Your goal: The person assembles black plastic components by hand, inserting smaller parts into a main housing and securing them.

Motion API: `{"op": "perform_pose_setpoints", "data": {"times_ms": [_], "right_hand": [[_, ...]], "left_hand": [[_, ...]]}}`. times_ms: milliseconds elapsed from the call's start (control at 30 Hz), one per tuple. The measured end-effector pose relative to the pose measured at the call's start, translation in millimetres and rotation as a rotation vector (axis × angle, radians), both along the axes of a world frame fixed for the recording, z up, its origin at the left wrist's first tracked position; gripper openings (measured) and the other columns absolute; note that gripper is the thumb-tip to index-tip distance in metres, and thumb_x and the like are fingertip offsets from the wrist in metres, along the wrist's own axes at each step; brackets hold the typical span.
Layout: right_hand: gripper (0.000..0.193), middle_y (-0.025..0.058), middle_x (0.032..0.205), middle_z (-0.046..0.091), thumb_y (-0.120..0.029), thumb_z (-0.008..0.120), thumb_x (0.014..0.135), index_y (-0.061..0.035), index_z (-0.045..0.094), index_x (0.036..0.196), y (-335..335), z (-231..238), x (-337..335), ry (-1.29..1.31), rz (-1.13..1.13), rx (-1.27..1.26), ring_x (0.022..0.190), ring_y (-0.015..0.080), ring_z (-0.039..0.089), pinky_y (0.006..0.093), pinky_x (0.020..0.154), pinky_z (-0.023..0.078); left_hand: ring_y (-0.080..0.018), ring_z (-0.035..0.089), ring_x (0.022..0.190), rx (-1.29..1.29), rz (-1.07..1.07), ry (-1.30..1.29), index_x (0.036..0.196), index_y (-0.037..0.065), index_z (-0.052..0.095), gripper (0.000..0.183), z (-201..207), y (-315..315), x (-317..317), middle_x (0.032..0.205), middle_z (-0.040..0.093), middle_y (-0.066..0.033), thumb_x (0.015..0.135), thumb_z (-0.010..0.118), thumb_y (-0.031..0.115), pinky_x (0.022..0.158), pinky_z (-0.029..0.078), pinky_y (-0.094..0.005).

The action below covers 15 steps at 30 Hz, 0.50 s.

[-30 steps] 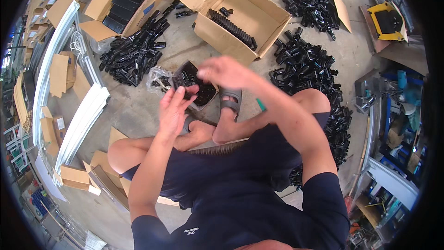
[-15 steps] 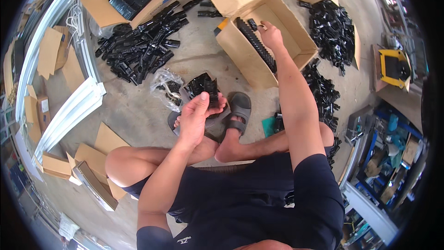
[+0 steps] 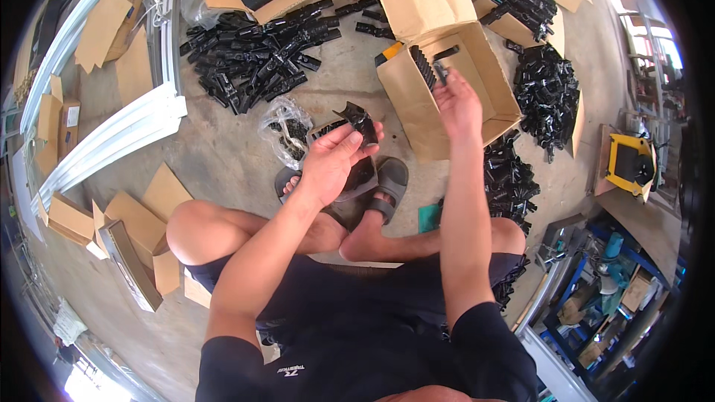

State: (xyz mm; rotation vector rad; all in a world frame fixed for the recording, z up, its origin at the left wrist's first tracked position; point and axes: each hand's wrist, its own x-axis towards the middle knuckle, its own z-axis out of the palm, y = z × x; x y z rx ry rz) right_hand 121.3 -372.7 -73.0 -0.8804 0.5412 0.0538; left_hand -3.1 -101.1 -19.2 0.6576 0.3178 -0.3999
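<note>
Right hand [image 3: 458,104] withdrawn to cardboard box [image 3: 500,115] edge; left hand [image 3: 331,164] grips black part [image 3: 363,120]

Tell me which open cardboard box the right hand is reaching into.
The brown box straight ahead of the sandalled feet: the right hand hovers over its opening, near upright black parts. The other boxes lie farther off.

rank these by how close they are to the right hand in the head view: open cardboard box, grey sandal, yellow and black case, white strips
1. open cardboard box: the right hand is over its opening.
2. grey sandal: below and left of the hand, on the person's foot.
3. yellow and black case: far right, on the floor.
4. white strips: far left, lying along the floor.
</note>
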Motion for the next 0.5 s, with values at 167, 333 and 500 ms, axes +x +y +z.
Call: {"op": "perform_pose_setpoints", "data": {"times_ms": [167,333,500], "right_hand": [[0.024,0.0102,0.1,0.069,-0.006,0.062,0.099,0.0013,0.064,0.122,87,103,-89,-0.04,0.241,0.106,0.08,0.0184,0.066,0.0304,0.071,0.057],[0.026,0.0095,0.098,0.071,-0.01,0.064,0.1,0.0,0.063,0.124,122,132,-144,-0.131,0.352,0.141,0.078,0.0159,0.066,0.0287,0.068,0.056],[0.026,0.0075,0.096,0.07,-0.012,0.062,0.102,-0.0016,0.059,0.126,140,131,-180,-0.232,0.422,-0.143,0.075,0.0123,0.065,0.0259,0.063,0.055]], "left_hand": [[-0.0279,0.064,0.119,-0.087,0.118,-0.105,0.113,0.003,0.066,0.015,19,-4,-2,0.126,0.068,-0.0148,0.099,0.064,0.009,0.103,0.051,-0.0415],[-0.0218,0.066,0.099,-0.086,0.18,-0.157,0.106,0.006,0.062,0.007,35,4,-25,0.116,0.07,-0.0114,0.099,0.065,0.006,0.091,0.055,-0.0387],[-0.0174,0.065,0.089,-0.099,0.212,-0.204,0.111,0.005,0.06,0.014,45,12,-50,0.103,0.07,-0.0079,0.098,0.066,0.006,0.081,0.056,-0.0324]]}}
